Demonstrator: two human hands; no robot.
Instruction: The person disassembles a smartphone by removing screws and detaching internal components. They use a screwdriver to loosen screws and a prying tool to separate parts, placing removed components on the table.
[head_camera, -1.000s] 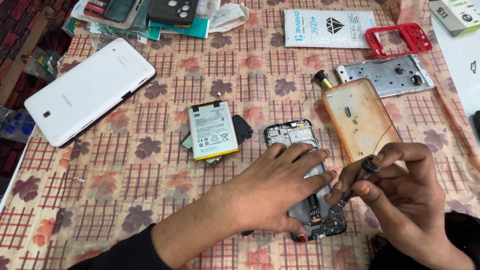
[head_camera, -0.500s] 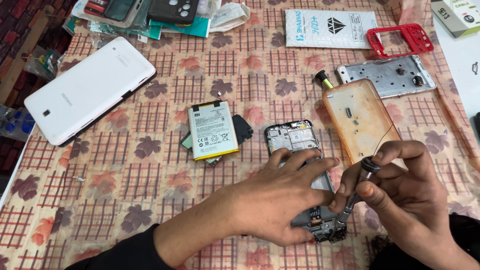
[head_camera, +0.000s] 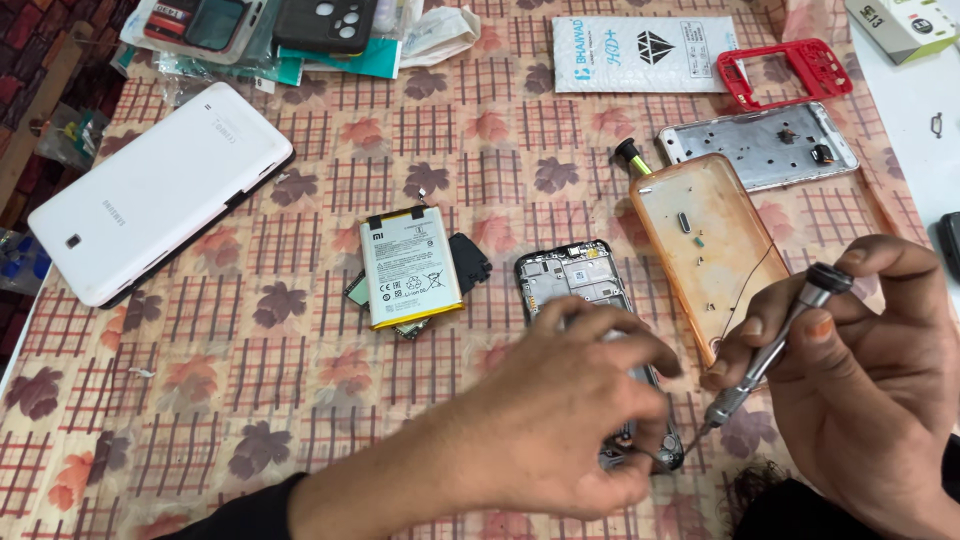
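An opened black smartphone (head_camera: 572, 276) lies on the patterned tablecloth with its insides showing. My left hand (head_camera: 570, 405) rests over its lower half, fingers curled and pressing it down near the bottom edge. My right hand (head_camera: 860, 370) holds a slim metal screwdriver (head_camera: 770, 350), tilted, with its tip at the phone's lower right corner. A white phone battery (head_camera: 408, 264) lies to the left of the phone on some small dark parts. A clear orange phone case (head_camera: 708, 240) lies to the right, between the phone and my right hand.
A white tablet (head_camera: 150, 190) lies at the left. A silver phone frame (head_camera: 765, 145) and a red frame (head_camera: 785, 72) sit at the back right, beside a white packet (head_camera: 640, 52). Phone cases (head_camera: 260, 25) pile at the back left. A second screwdriver (head_camera: 632, 156) rests beside the orange case.
My left hand has slid down the phone, uncovering more of its upper half. My right hand has tilted the screwdriver and brought its tip to the phone's lower corner.
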